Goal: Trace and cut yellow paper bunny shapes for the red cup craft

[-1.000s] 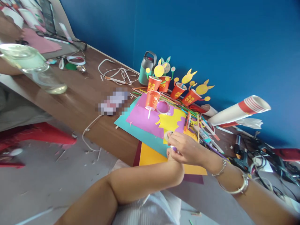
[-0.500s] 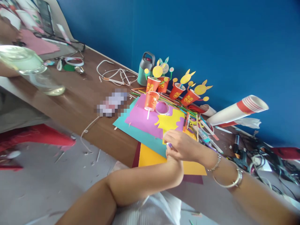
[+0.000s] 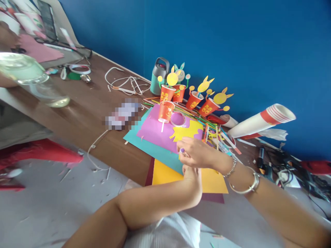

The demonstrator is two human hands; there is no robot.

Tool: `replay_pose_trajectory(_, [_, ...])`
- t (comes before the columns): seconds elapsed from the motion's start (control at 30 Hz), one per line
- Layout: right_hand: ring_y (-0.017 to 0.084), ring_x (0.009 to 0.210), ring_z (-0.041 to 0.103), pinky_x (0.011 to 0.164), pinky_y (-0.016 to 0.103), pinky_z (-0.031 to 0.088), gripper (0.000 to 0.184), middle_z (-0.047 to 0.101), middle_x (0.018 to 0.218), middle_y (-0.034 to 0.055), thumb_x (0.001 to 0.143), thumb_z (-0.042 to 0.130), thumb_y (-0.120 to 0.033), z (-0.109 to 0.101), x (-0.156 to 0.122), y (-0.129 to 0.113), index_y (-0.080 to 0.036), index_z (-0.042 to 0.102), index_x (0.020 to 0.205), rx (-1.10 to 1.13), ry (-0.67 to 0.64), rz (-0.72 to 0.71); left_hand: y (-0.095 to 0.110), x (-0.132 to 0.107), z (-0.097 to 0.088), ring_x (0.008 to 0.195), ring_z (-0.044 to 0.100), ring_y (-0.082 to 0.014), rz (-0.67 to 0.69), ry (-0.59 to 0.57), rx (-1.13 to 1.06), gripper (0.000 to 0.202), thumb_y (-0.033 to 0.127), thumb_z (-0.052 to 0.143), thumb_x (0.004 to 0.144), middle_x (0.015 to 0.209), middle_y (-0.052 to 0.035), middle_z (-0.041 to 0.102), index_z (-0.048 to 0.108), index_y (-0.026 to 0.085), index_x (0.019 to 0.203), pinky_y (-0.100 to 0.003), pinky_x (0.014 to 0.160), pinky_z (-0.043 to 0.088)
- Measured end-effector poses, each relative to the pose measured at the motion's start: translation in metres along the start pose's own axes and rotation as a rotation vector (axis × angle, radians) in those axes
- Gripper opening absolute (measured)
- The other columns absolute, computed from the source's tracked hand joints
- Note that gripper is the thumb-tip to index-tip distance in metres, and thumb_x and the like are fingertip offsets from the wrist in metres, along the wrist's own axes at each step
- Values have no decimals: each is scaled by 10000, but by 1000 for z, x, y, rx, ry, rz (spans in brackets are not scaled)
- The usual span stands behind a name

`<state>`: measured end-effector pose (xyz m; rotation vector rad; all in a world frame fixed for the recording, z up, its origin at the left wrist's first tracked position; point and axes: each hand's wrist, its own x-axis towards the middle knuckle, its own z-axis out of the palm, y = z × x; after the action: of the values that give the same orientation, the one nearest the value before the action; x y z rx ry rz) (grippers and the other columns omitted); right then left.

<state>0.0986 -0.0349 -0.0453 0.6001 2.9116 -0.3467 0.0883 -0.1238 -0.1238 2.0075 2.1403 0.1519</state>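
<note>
My right hand (image 3: 193, 151) is closed, fingers curled, over the front of the coloured paper. A small white thing with a purple end (image 3: 182, 150) shows at its fingers; I cannot make out its kind. Just below, my left hand (image 3: 190, 174) is bent in at the wrist, its fingers mostly hidden. Yellow cut paper (image 3: 187, 130) lies just beyond my hands, on purple paper (image 3: 152, 129) and turquoise paper (image 3: 139, 140). Orange-yellow paper (image 3: 165, 174) is under my forearm. A red paper cup (image 3: 166, 111) with a white stick stands on the purple paper, beside a tape roll (image 3: 178, 119).
Several red cups with yellow rabbit heads (image 3: 194, 100) stand along the wall near a teal flask (image 3: 156, 81). Stacked paper cups (image 3: 261, 121) lie at right, with cables (image 3: 292, 172) beyond. A clear bottle (image 3: 49, 89) and another person's hand (image 3: 9, 36) are at left.
My right hand has moved slightly up and left, away from my left wrist, with the purple-ended thing still at its fingers. My left hand has hardly moved.
</note>
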Motion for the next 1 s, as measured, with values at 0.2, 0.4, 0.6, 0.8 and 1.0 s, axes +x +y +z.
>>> replay_pose_trajectory(0.2, [169, 658, 470, 605, 278, 292, 70, 559, 747, 47, 768, 503, -131, -5, 9, 3, -170, 540, 812, 58, -18, 51, 1, -3, 2, 640, 568, -161, 39, -12, 53, 554, 157, 654, 703, 805, -53, 572, 617, 197, 1254, -213, 434, 362])
replay_pose_trajectory(0.4, [165, 659, 483, 591, 267, 302, 65, 573, 722, 42, 734, 511, -133, -6, 19, 11, -179, 516, 780, 121, -4, 83, 2, -1, 5, 650, 645, -174, 95, -6, 194, 692, -36, 579, 694, 883, -111, 673, 551, 186, 1348, -187, 420, 384])
replay_pose_trajectory(0.6, [141, 581, 422, 553, 261, 281, 52, 535, 645, 5, 699, 530, -161, -5, 27, 20, -193, 495, 719, 199, -2, 124, 5, 1, 16, 745, 706, -242, 61, 3, 135, 736, -21, 602, 700, 1171, -233, 659, 498, 191, 1398, -186, 397, 383])
replay_pose_trajectory(0.8, [139, 601, 486, 566, 253, 302, 68, 591, 674, 13, 689, 551, -132, -11, 35, 25, -183, 518, 720, 304, -18, 189, 3, 0, 12, 682, 700, -224, 62, -10, 63, 717, -75, 592, 691, 1239, -230, 644, 558, 202, 1352, -200, 389, 369])
replay_pose_trajectory(1.0, [112, 546, 409, 536, 246, 265, 131, 505, 582, -28, 723, 567, -175, -14, 43, 31, -195, 452, 664, 325, -50, 215, 2, -1, 8, 714, 712, -248, 88, -31, 82, 778, -88, 600, 679, 1301, -248, 610, 517, 209, 1393, -201, 380, 374])
